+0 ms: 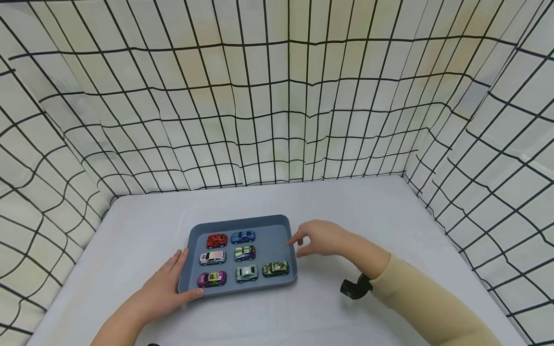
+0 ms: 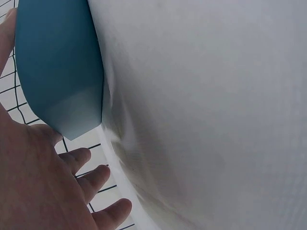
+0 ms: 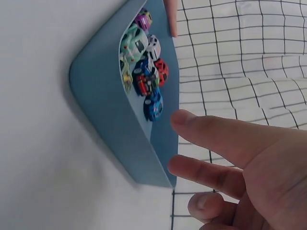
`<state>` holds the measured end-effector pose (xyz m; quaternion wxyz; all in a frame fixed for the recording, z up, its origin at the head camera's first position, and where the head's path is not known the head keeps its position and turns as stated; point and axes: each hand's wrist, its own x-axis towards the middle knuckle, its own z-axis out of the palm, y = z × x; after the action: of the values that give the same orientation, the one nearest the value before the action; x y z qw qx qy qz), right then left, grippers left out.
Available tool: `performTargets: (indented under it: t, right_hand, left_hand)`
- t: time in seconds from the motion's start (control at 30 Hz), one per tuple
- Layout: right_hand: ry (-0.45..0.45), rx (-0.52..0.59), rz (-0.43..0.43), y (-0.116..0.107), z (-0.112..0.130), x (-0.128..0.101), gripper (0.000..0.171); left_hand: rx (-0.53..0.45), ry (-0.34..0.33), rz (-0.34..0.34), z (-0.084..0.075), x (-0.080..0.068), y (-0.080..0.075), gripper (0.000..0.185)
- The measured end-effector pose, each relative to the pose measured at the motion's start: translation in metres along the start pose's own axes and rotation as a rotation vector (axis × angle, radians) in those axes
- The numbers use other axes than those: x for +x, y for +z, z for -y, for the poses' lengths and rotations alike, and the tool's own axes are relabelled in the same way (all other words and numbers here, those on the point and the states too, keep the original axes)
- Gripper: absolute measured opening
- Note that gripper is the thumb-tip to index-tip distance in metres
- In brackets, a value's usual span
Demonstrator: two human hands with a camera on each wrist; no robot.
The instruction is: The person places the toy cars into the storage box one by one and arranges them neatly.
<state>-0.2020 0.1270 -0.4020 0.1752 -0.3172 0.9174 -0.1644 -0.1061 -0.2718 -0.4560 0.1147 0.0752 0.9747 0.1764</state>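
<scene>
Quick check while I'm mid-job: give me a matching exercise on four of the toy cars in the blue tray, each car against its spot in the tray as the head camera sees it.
Cars:
1. red car
2. blue car
3. purple car
4. camouflage car

Places in the tray:
A. near row, right end
B. far row, left
C. near row, left end, by the left hand
D. far row, just right of the red one

Pairs: 1-B, 2-D, 3-C, 4-A
</scene>
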Motion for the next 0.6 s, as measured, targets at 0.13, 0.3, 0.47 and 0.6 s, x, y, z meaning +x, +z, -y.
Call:
performTargets:
  t: [0.13, 0.3, 0.47, 0.6]
  right_hand:
    - [0.029, 0.014, -0.015, -0.004, -0.015, -0.009, 0.033]
    - [0.071, 0.031, -0.033, -0.007, -0.037, -0.023, 0.035]
    - [0.134, 0.045, -0.034, -0.008, -0.061, -0.038, 0.033]
    - [0.185, 0.063, -0.035, -0.008, -0.079, -0.054, 0.031]
  left_hand:
    - [-0.005, -0.003, 0.000, 0.000, 0.000, 0.000, 0.124]
    - [-0.004, 0.000, -0.001, 0.000, 0.000, 0.001, 0.124]
    - [0.001, 0.000, -0.001, 0.000, 0.000, 0.001, 0.124]
    - [0.001, 0.003, -0.002, 0.001, 0.000, 0.000, 0.124]
